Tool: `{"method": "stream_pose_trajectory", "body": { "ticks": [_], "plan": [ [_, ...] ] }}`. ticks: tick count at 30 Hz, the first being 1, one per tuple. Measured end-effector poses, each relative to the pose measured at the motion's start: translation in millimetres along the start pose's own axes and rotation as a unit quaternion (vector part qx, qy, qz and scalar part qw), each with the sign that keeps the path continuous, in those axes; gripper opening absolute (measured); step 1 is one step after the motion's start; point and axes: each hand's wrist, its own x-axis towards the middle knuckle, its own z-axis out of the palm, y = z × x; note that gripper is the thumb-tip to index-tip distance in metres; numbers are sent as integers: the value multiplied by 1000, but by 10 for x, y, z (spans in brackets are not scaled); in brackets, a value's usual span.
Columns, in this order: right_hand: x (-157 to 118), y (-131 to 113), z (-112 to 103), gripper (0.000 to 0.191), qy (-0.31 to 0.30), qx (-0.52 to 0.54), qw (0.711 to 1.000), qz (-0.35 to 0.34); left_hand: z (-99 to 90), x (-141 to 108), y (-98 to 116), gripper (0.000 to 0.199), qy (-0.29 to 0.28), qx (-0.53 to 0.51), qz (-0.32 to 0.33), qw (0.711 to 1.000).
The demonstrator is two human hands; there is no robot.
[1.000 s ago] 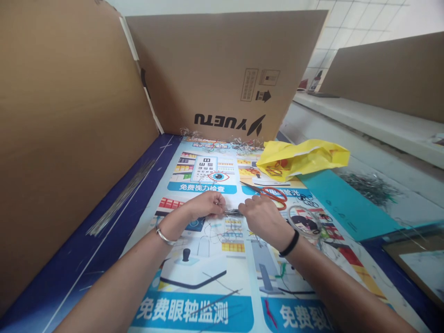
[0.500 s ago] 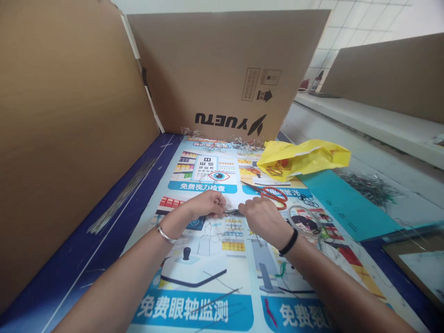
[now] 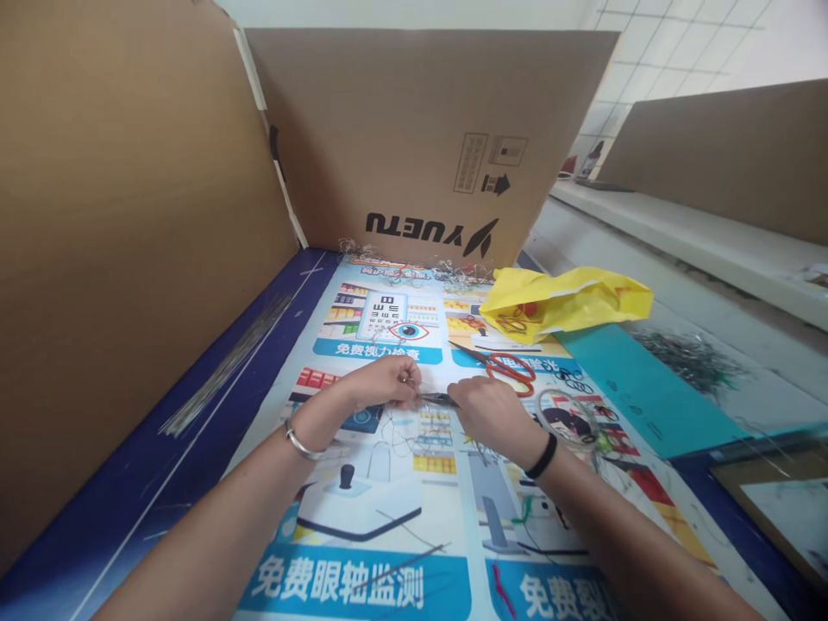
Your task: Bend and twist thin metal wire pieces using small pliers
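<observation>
My left hand (image 3: 388, 381) is closed in a pinch on thin wire (image 3: 393, 438), whose loose loops hang below the fingers over the printed sheet. Gripped in my right hand (image 3: 495, 416) is a pair of pliers (image 3: 438, 399). Their dark, narrow jaws point left and reach the left fingertips; the handles are hidden inside the fist. Whether the jaws are clamped on the wire is too small to tell. Just beyond the right hand lie orange-handled scissors (image 3: 511, 373), blades pointing left.
Cardboard panels (image 3: 414, 112) stand at the back and left. A bundle of straight wires (image 3: 223, 371) lies at left. To the right are a yellow bag (image 3: 575, 297), a clear ring-shaped roll (image 3: 543, 410), a teal sheet (image 3: 647, 392) and tangled wire (image 3: 686, 358). A red twisted piece (image 3: 502, 592) lies in front.
My right hand has shifted slightly right and toward me, and more of the pliers' jaws shows. The left hand keeps its pinch in nearly the same place.
</observation>
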Motion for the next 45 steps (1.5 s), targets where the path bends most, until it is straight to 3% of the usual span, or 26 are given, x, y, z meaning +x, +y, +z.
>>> {"method": "stream_pose_trajectory", "body": {
  "ticks": [8,14,26,35,39,45],
  "plan": [
    [10,22,55,14,44,-19,997,-56,-18,-50,79,18,-16,27,-11,999],
    [-22,-17,-18,15,74,-44,995,-52,3,-27,70,16,-3,-3,-26,1000],
    [-33,-97,-30,16,42,-42,998,-15,14,42,-53,13,31,-54,-51,997],
    [-29,-101,-43,17,25,-56,998,0,-17,116,-249,11,15,-89,-33,995],
    [-29,-91,-26,17,24,-56,998,0,-14,91,-194,12,9,-92,-40,995],
    [-18,-88,31,12,74,-35,997,-13,1,36,-37,15,21,-84,-67,994]
  ]
}}
